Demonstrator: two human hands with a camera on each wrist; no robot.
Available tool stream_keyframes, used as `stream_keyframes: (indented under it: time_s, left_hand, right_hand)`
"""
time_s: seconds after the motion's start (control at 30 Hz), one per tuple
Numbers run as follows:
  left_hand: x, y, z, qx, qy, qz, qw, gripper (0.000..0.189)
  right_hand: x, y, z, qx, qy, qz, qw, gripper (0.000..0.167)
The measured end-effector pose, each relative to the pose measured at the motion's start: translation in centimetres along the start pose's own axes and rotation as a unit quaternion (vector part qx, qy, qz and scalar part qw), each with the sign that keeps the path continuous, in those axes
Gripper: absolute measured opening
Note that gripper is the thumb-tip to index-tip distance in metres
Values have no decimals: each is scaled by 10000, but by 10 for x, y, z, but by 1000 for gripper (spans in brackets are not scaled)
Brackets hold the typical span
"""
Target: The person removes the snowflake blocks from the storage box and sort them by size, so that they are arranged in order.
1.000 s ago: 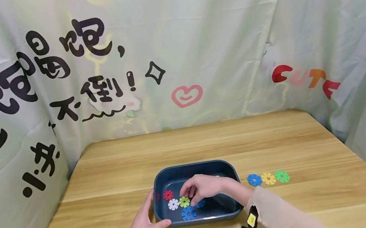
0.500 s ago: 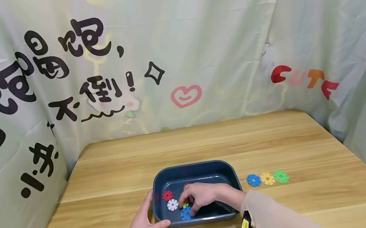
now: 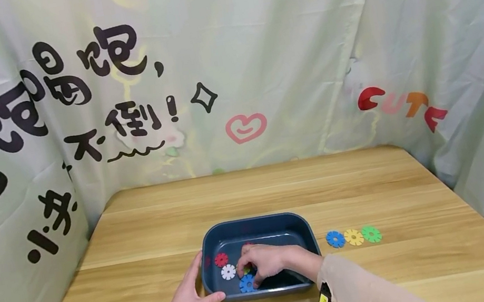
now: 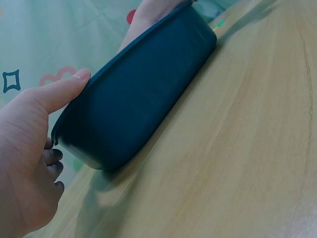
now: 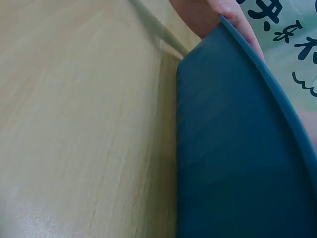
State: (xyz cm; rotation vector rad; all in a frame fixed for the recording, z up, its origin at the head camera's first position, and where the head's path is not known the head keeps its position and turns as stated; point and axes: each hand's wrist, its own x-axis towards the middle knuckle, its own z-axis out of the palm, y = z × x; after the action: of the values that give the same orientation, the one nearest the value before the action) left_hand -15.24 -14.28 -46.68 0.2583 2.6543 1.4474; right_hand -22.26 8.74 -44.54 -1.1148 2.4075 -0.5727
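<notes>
A dark blue rectangular tray (image 3: 278, 223) rests on the wooden table. My left hand (image 3: 187, 300) grips its left end, thumb on the front rim and fingers round the outer side, as the left wrist view also shows. Inside lie flower-shaped notched discs: a red disc (image 3: 221, 259), a white disc (image 3: 228, 272) and a blue disc (image 3: 246, 284). My right hand (image 3: 270, 259) reaches down into the tray with bent fingers, its thumb at the blue disc's right edge. It mostly covers a yellow-green disc and another red one. Whether it pinches a disc I cannot tell.
Right of the tray, a blue disc (image 3: 335, 239), a yellow disc (image 3: 353, 237) and a green disc (image 3: 371, 234) lie in a row on the table (image 3: 249, 192). A printed curtain (image 3: 288, 84) hangs behind and along both sides.
My right hand has shifted slightly left and lower in the tray, now covering most of the yellow-green disc. A red disc shows behind its fingers. My left hand has kept its grip.
</notes>
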Motion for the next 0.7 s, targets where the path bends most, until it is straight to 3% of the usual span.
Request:
stream_keyframes:
  time_s: [0.37,0.57,0.7]
  left_hand:
    - [-1,2,0,16,-3,-36,10000,98]
    - [-2,2,0,-47,-18,-11,10000,98]
    - [-1,1,1,-69,2,29,10000,98]
  right_hand:
    - [-2,2,-2,-129,152,84,9998,26]
    - [-3,-1,0,-628,146,43,9979,30]
    - [-2,0,0,-622,211,73,9978,31]
